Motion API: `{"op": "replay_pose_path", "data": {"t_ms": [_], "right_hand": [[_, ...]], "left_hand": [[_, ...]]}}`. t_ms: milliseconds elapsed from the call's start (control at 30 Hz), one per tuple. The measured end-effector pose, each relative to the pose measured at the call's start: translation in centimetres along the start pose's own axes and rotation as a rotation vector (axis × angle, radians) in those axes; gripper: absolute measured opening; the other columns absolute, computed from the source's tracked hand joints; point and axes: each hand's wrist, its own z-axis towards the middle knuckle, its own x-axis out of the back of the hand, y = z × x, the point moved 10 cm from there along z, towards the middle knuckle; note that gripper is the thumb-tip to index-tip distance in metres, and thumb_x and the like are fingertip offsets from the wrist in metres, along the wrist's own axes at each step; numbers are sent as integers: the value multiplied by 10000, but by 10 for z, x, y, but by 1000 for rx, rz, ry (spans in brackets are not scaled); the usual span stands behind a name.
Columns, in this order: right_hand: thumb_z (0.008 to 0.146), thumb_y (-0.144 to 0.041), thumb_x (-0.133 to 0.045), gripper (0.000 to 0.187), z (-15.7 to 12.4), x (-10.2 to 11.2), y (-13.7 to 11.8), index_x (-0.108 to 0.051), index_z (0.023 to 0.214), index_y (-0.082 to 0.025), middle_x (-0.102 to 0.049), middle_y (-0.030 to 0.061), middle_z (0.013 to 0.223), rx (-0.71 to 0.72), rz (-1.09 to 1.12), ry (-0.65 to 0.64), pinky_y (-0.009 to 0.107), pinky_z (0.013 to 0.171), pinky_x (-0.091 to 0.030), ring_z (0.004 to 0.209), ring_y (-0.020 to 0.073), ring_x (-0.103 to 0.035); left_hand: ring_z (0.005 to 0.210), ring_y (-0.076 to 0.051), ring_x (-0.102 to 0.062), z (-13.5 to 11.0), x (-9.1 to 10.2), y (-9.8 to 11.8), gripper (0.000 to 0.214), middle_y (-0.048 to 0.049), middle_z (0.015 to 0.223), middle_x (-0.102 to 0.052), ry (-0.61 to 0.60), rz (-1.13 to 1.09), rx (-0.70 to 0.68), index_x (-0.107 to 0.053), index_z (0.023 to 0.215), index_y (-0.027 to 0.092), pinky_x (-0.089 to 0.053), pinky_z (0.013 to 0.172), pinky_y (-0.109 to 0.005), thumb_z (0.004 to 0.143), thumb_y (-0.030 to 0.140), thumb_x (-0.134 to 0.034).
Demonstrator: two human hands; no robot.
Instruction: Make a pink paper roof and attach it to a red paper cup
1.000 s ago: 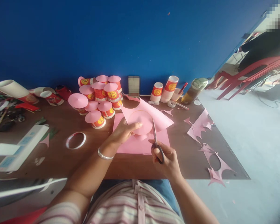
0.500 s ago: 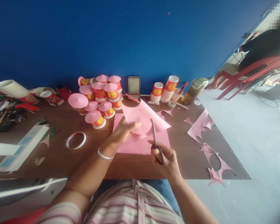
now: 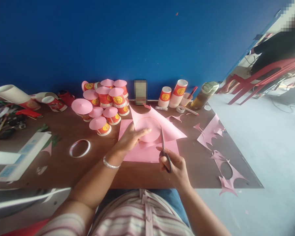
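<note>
My left hand [image 3: 130, 139] grips a pink paper sheet [image 3: 170, 129] that has a circle drawn on it, thumb on top. My right hand [image 3: 175, 167] is closed on the black handles of scissors [image 3: 163, 146], whose blades cut into the sheet along the circle's right edge. Another pink sheet [image 3: 147, 154] lies flat on the brown table [image 3: 93, 167] under both hands. A silver bracelet is on my left wrist.
A pile of red paper cups with pink cone lids [image 3: 103, 103] stands behind my left hand. A tape ring [image 3: 80, 148] lies to the left. Pink offcuts [image 3: 223, 164] litter the right side. Stacked cups [image 3: 178, 93], a bottle [image 3: 204, 95] and a white box [image 3: 22, 155] are around.
The held sheet has turned a little, its right corner swinging out to the right and down. The scissors stay at the circle's edge.
</note>
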Motion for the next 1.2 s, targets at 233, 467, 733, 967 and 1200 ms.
{"op": "replay_pose_path", "data": {"t_ms": [233,467,733,967,1200], "right_hand": [[862,-347,-718,310,2,2,-1,-770,1127,-196,-546,-54,588,26,-34,7,245,527,-443,511,92,-503],[887,-410,-695,358,1,3,0,-761,1148,-174,-544,-48,583,27,-78,2,257,522,-443,509,100,-494],[884,-435,-681,376,0,3,-1,-766,1142,-176,-482,-59,565,0,-97,4,259,507,-418,492,101,-466],[883,-433,-692,376,1,1,-1,-772,1134,-165,-487,-59,552,-4,-83,-36,250,501,-406,482,94,-462],[869,-467,-721,409,-1,3,2,-781,1129,-157,-495,-55,537,-25,-56,-42,245,488,-403,469,90,-458]], "left_hand": [[1027,-309,-717,3,-10,-16,437,-97,1074,-769,-161,-135,48,-722,1192,175,-590,920,-424,799,349,-801],[1025,-326,-724,3,-9,-19,484,-124,1083,-772,-177,-137,75,-721,1198,137,-581,894,-421,788,375,-817],[1020,-304,-719,2,-6,-16,428,-103,1098,-771,-154,-138,70,-715,1178,176,-583,871,-402,798,357,-787],[994,-279,-706,2,-5,-4,316,-75,983,-765,-166,-77,54,-745,1073,188,-572,880,-408,806,356,-769],[831,-224,-682,3,-4,5,242,-59,840,-736,-163,-46,50,-748,922,164,-583,777,-352,787,365,-772]]}}
